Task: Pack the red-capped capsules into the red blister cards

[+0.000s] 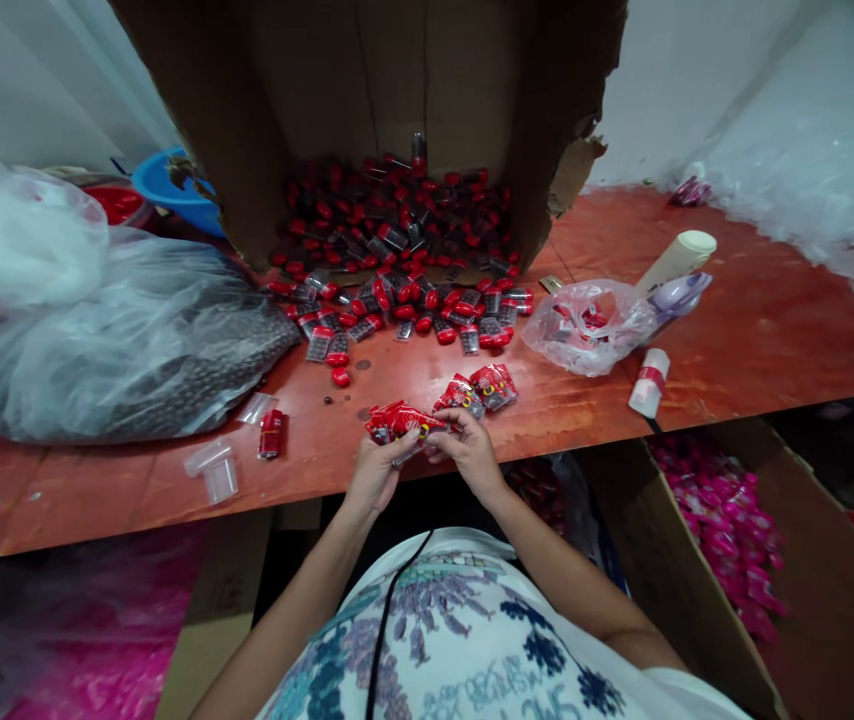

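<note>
My left hand (376,468) is closed around a small fanned stack of red printed labels (397,420) at the table's front edge. Thumb and fingers of my right hand (472,455) pinch the right end of the same stack. A clear edge shows under the labels between my hands; I cannot tell what it belongs to. Just beyond, two small piles of similar red labels (494,385) lie on the table. Farther back, many small clear containers with red caps (464,305), filled with dark beads, spill from a cardboard box (247,120) lying on its side.
A big clear bag of dark beads (194,340) lies left, with empty clear containers (221,478) and a red cylinder (270,434) before it. Right are a plastic bag (584,325) and a white roll (649,383). Below the red table (592,420) stands a box of pink items (727,530).
</note>
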The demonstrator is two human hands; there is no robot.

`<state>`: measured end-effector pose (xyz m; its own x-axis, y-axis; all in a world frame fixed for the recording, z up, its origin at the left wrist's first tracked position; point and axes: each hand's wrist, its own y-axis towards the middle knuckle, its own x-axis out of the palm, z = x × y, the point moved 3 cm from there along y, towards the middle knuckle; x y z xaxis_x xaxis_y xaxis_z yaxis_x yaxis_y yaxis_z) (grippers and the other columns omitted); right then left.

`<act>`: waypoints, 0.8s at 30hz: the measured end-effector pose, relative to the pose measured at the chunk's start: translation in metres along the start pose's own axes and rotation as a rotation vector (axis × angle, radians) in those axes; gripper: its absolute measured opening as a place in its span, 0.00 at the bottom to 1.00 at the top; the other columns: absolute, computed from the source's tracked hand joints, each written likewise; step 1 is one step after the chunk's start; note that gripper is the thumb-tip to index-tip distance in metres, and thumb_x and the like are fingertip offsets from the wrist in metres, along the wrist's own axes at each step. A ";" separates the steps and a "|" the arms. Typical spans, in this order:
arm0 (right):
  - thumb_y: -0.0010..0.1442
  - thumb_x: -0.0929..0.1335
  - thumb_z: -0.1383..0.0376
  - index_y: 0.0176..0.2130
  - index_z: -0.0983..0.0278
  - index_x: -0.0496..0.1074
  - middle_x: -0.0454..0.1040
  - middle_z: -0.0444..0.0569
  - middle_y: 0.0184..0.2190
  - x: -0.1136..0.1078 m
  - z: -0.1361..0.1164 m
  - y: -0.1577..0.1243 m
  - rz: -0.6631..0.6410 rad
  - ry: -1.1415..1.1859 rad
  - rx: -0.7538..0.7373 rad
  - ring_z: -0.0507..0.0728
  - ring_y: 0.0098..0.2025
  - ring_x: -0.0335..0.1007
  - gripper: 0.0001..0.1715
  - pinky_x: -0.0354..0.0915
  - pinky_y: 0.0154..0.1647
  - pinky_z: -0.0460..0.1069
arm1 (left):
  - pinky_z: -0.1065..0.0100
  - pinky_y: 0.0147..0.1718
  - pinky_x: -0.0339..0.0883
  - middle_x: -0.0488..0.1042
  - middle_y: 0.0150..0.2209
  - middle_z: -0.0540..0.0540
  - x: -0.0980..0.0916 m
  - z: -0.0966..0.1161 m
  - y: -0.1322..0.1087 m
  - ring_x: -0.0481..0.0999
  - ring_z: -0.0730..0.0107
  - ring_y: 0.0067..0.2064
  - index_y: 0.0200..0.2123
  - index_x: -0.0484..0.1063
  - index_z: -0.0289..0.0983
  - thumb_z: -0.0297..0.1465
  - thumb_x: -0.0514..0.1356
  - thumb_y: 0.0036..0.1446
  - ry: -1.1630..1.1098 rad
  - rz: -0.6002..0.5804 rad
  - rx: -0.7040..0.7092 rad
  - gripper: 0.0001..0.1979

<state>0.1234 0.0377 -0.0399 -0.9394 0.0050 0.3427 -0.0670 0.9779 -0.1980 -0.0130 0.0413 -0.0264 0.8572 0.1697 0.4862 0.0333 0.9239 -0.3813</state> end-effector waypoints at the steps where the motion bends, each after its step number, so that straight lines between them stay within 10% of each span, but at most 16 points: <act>1: 0.47 0.74 0.60 0.43 0.61 0.71 0.74 0.42 0.32 -0.002 -0.002 -0.001 -0.027 -0.020 -0.010 0.49 0.25 0.72 0.22 0.73 0.25 0.46 | 0.69 0.35 0.70 0.78 0.30 0.45 0.001 -0.002 0.001 0.77 0.69 0.32 0.31 0.76 0.32 0.26 0.71 0.36 -0.010 -0.001 -0.009 0.14; 14: 0.48 0.74 0.59 0.44 0.59 0.74 0.71 0.44 0.37 -0.028 -0.001 0.000 -0.017 -0.140 -0.042 0.51 0.28 0.71 0.22 0.72 0.27 0.48 | 0.67 0.38 0.73 0.79 0.33 0.44 0.005 -0.011 0.002 0.78 0.66 0.35 0.34 0.76 0.32 0.25 0.71 0.38 -0.018 0.027 -0.065 0.15; 19: 0.51 0.72 0.54 0.46 0.58 0.73 0.68 0.50 0.43 -0.069 -0.039 0.014 0.157 -0.748 -0.328 0.58 0.42 0.69 0.23 0.68 0.47 0.56 | 0.61 0.35 0.75 0.79 0.34 0.43 -0.010 -0.013 0.005 0.79 0.60 0.36 0.33 0.75 0.31 0.23 0.70 0.37 0.003 0.181 -0.093 0.15; 24: 0.41 0.74 0.44 0.59 0.57 0.62 0.54 0.55 0.61 -0.083 -0.060 0.039 0.112 -1.300 -0.380 0.70 0.63 0.46 0.50 0.47 0.62 0.66 | 0.60 0.31 0.76 0.78 0.27 0.44 -0.001 -0.024 0.010 0.79 0.59 0.31 0.29 0.73 0.31 0.23 0.68 0.35 0.102 0.198 -0.149 0.13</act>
<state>0.2190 0.0880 -0.0207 -0.5836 0.0948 -0.8065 -0.0727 0.9831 0.1682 -0.0012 0.0416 -0.0499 0.9017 0.2997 0.3116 -0.0717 0.8143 -0.5760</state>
